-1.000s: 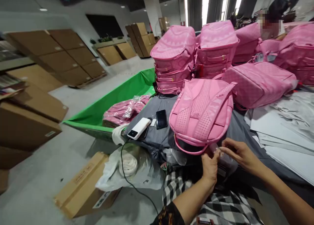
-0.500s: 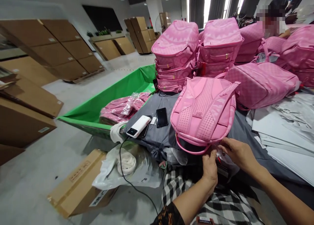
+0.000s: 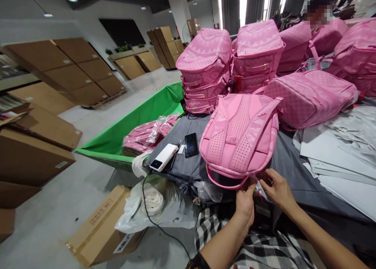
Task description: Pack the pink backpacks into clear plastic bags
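A pink backpack lies on the grey-covered table, its straps and dotted back panel facing up and its top handle loop towards me. At its near right edge, my left hand is closed on the backpack, the fingertips partly hidden beneath it. My right hand is just to the right, fingers bent together in a pinch. Between the two hands hangs a small white strip with a red bit below. What the right fingertips hold is too small to make out.
Pink backpacks stand stacked behind, another backpack lying at right. White sheets cover the right side. A phone and white power bank lie left, beside a green bin. A person is at the back.
The view has shifted slightly. My right fingers have curled in closer to the left hand, and the white strip between them shows more clearly. The backpack keeps its place on the table.
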### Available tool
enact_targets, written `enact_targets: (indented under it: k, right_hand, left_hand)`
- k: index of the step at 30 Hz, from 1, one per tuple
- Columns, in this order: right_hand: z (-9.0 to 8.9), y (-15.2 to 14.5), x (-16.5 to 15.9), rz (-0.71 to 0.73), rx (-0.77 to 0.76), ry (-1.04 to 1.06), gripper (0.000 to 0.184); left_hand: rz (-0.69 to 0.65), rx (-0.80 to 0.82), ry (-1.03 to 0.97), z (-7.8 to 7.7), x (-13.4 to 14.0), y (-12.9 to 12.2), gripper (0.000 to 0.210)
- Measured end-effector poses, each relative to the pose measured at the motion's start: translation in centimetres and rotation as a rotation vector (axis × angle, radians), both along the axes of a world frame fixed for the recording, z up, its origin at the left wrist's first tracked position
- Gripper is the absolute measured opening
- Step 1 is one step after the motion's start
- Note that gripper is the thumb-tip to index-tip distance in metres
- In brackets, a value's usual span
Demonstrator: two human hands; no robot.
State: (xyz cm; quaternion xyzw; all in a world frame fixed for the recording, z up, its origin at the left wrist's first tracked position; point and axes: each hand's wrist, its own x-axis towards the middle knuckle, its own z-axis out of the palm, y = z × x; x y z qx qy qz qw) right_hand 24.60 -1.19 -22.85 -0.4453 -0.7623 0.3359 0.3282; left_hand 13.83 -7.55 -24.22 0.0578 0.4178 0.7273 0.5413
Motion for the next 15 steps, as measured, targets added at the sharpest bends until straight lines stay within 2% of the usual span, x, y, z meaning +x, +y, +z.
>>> enact_targets:
  k: [3, 6, 9, 12, 15]
  right_hand:
    - [0.4, -1.0, 0.0, 0.049, -0.06, 0.048, 0.043]
    - [0.7, -1.0, -0.5, 0.11, -0.292, 0.091, 0.063]
    - [1.0, -0.1, -1.2, 0.16, -0.605, 0.149, 0.07]
    - [1.2, 0.8, -1.3, 0.213, -0.91, 0.231, 0.067]
    - [0.7, 0.9, 0.2, 0.261, -0.979, 0.268, 0.064]
  left_hand:
    - [0.004, -0.067, -0.058, -0.6, -0.1, 0.0, 0.054]
    - [0.019, -0.109, -0.08, -1.1, -0.2, 0.3, 0.047]
    - [0.013, -0.12, -0.071, -0.7, -0.2, 0.7, 0.039]
    - [-0.1, -0.052, -0.002, 0.2, -0.4, -0.3, 0.052]
    - [-0.29, 0.02, 0.223, 0.7, -2.2, -4.2, 0.065]
